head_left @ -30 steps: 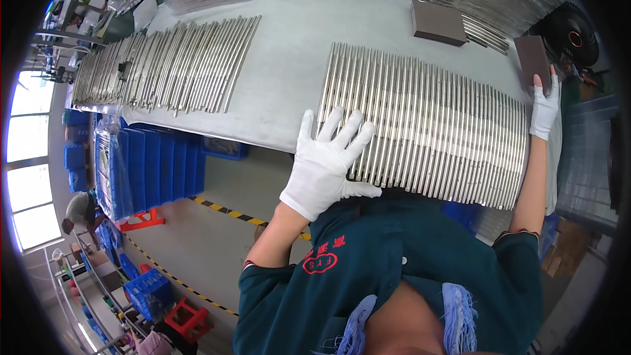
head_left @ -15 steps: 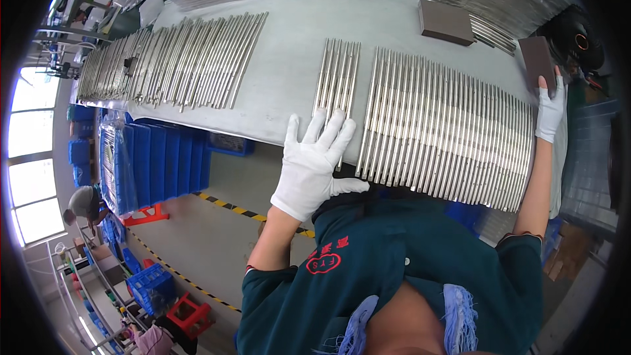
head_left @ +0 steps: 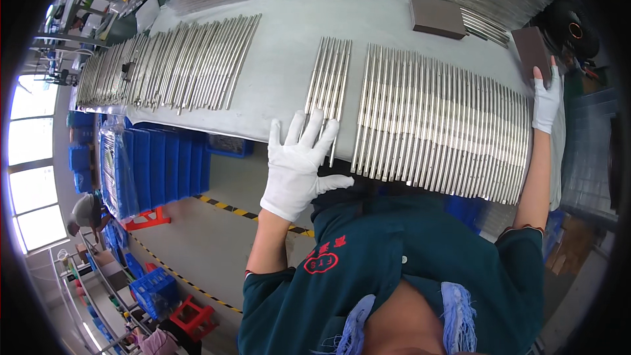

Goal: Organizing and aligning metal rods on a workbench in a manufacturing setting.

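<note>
Small bundle of metal rods point(head_left: 330, 85) lies on grey table point(head_left: 289, 33), split off w/ a gap from big row of rods point(head_left: 440, 125) to its right. Left hand point(head_left: 299, 164), white glove, flat on the bundle's near ends at table edge, fingers spread wide, gripping nothing. Right hand point(head_left: 545, 102) at far right end of big row, fingers straight against a brown block point(head_left: 531, 52), not closed on anything. Step looks like sorting off a batch; next prob. needs sliding the bundle left toward other rod row point(head_left: 171, 66), keeping ends even.
</note>
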A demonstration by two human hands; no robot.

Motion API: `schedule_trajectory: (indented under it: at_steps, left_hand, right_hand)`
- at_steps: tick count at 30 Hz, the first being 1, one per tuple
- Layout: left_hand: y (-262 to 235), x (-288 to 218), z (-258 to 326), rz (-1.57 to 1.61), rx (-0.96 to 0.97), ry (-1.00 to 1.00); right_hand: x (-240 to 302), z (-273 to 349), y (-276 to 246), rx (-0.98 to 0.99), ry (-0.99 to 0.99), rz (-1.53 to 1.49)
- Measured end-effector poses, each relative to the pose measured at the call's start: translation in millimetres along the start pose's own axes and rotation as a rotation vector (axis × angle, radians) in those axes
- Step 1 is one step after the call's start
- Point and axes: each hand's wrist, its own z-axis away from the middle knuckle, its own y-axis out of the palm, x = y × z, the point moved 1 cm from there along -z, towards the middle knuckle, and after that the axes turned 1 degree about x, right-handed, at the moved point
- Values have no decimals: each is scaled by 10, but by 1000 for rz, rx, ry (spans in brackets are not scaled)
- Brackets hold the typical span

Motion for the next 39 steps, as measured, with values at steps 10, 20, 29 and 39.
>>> schedule_trajectory:
  at_steps: [10,20,29,39]
  left_hand:
    - [-70,-343,-244,92,-41,130]
    - [33,-559,-347,183,19,220]
    - [45,-253,-114,43,26,100]
    - [99,-571,-248,159,4,236]
  right_hand:
    - [70,9,34,-15,-11,67]
    - [84,31,71,-14,38,5]
    - [9,6,31,0,29,-35]
    - [19,-4,62,-17,4,-20]
